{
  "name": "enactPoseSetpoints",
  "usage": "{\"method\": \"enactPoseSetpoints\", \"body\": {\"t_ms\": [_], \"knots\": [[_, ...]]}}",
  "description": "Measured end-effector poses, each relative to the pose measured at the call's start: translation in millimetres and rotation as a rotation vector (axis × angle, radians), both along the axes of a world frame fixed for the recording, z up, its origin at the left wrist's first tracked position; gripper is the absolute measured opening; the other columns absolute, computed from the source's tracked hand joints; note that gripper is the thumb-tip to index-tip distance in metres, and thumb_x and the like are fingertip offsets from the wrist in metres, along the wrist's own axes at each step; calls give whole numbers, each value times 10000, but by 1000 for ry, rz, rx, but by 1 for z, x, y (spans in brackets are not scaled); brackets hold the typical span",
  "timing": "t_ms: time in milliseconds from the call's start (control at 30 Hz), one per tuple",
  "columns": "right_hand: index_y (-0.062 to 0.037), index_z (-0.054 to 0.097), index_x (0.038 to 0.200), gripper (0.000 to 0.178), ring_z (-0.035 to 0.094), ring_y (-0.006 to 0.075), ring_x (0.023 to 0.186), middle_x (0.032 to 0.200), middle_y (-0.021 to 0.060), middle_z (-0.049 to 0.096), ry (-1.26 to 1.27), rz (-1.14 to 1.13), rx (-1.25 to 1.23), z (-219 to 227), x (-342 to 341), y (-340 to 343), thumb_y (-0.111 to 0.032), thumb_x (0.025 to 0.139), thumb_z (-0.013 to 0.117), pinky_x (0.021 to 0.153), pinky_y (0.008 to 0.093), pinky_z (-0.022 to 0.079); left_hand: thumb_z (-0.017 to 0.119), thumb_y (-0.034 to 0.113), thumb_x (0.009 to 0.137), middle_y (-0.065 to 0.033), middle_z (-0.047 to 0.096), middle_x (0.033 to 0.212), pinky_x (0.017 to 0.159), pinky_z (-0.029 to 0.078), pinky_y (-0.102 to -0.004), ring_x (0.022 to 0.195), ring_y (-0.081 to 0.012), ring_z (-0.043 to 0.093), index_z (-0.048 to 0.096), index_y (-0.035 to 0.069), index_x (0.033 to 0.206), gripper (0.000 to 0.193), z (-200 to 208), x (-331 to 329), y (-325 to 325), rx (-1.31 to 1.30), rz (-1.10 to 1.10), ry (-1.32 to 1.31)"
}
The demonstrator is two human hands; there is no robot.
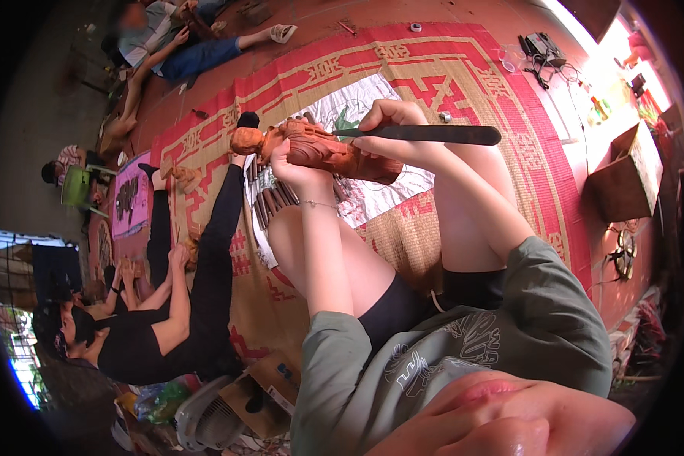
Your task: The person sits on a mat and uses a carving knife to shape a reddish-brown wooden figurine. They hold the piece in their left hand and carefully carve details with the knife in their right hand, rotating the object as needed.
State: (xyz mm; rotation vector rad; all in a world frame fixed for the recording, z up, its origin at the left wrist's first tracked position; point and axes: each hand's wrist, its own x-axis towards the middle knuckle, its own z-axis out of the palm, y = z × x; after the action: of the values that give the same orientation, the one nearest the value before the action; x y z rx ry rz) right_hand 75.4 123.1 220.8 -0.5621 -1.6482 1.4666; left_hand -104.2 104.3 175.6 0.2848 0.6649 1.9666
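Above my lap lies a reddish-brown carved wooden figurine (311,148), on its side with its round head (246,140) to the left and its base to the right. My left hand (296,171) is closed around it from below, near the shoulders. In my right hand (391,125) is a long, flat, dark file (448,134), its wide end sticking out to the right. The file's narrow end reaches the figurine's folds, and my right fingers pinch it there. Part of the right grip is hidden behind the file. A white printed cloth (403,194) spreads below.
Several carving tools (273,201) lie on the cloth beside my left knee. A red and tan woven mat (539,175) covers the floor. At left, a person in black (159,327) works on a wooden piece. A wooden box (627,175) stands right; a corded device (543,49) lies beyond the mat.
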Motion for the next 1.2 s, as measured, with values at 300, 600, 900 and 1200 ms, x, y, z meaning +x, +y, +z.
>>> {"method": "enactPoseSetpoints", "body": {"t_ms": [300,600,900,1200], "knots": [[8,522,629,168,580,102,604,647,75,606,-223,-201,400,-5,-13,12,-46,681,672,553,233,449,534,358,652,-210,505,1098,819,443,-498,950,-383,533,409,37,1189,638,-10,-6,15,192,-71,-72],[-18,547,651,159,529,212,532,594,93,530,-310,-232,660,3,-23,21,-109,659,676,479,305,404,552,317,616,-230,486,1134,867,430,-494,992,-386,504,411,-6,1182,667,-13,0,32,318,-231,-158],[8,555,649,152,526,142,558,599,71,543,-262,-263,446,13,-8,33,-87,660,674,531,267,409,510,365,638,-245,485,1100,861,414,-504,950,-412,498,411,-14,1155,648,-19,14,46,272,-353,-201],[-7,548,708,117,546,68,612,678,25,583,-70,-290,354,8,16,41,-37,736,657,559,207,433,492,422,664,-220,493,1101,882,396,-498,1007,-367,491,407,-50,1147,681,-31,14,45,116,-201,-292]]}}
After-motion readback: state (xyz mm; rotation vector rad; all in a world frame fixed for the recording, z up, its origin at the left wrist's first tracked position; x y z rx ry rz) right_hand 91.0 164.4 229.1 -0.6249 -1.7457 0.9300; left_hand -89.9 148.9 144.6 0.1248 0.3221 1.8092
